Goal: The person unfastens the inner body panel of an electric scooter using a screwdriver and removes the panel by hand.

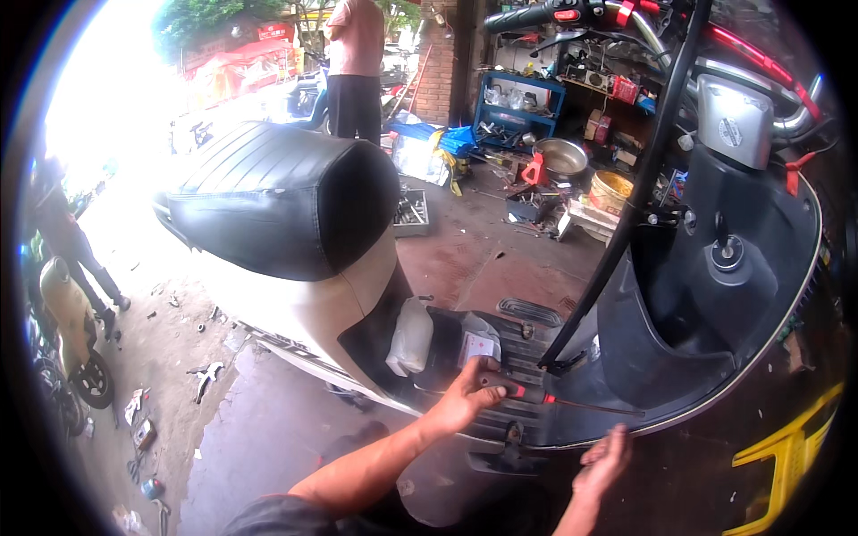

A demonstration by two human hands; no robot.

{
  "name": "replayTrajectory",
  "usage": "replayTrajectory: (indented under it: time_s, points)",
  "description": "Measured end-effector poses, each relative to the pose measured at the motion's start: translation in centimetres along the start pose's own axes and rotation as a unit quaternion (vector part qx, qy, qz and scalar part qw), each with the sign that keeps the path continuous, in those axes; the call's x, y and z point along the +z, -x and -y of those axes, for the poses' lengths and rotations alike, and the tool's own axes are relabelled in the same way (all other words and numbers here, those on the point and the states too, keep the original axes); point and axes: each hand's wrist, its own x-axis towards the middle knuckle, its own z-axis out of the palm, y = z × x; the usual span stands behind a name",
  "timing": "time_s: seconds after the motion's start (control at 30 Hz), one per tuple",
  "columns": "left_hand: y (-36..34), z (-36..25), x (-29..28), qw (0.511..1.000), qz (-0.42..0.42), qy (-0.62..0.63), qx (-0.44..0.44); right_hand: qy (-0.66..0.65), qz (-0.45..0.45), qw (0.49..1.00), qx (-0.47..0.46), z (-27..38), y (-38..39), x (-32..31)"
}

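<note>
My left hand (465,399) is closed around the handle of a screwdriver (527,393) with a red and black grip. Its long thin shaft points right, over the scooter's footboard (523,362). Just below the shaft's tip is my right hand (603,460), fingers loosely bent and apart, with nothing visible in it. The scooter has a black seat (259,201) and a dark front panel (715,295) with a key in the lock. On the footboard, near my left hand, lie a white wrapped bundle (410,338) and a small white card or packet (481,346).
A yellow frame (786,464) stands at the lower right. Behind the scooter are a blue shelf (518,103), a metal basin (561,157), a yellow bucket (610,192) and a tool tray (411,213). A person (356,67) stands at the back; another is at far left, beside scattered parts.
</note>
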Motion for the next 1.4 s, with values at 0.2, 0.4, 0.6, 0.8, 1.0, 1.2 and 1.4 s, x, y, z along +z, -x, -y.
replayTrajectory:
  time_s: [0.2, 0.4, 0.6, 0.8, 1.0, 1.2, 1.4]
  points:
    - [1.0, -1.5, 1.2, 0.995, -0.049, -0.055, -0.070, -0.077, 0.148, 0.974, 0.150, -2.3, 3.3, 4.2]
    - [0.9, -0.9, 0.7, 1.000, 0.001, 0.008, -0.005, -0.096, 0.269, 0.942, 0.179, -2.6, 4.1, 6.4]
    - [1.6, -1.2, 1.2, 0.999, 0.004, 0.036, 0.040, -0.108, 0.291, 0.934, 0.175, -3.0, 5.0, 8.0]
    - [1.5, 0.1, 0.6, 0.985, -0.046, -0.140, -0.084, -0.140, 0.310, 0.920, 0.192, -2.8, 5.3, 8.6]
    - [1.8, 0.0, 1.6, 0.993, -0.025, 0.036, 0.106, -0.138, 0.211, 0.956, 0.153, -3.7, 5.0, 9.8]
    - [1.6, 0.5, 0.9, 0.980, -0.024, -0.134, 0.142, -0.086, 0.176, 0.962, 0.191, -2.2, 4.7, 11.3]
    - [0.7, 0.2, 0.2, 0.983, -0.071, -0.163, -0.036, -0.157, 0.252, 0.944, 0.144, -2.6, 5.5, 10.4]
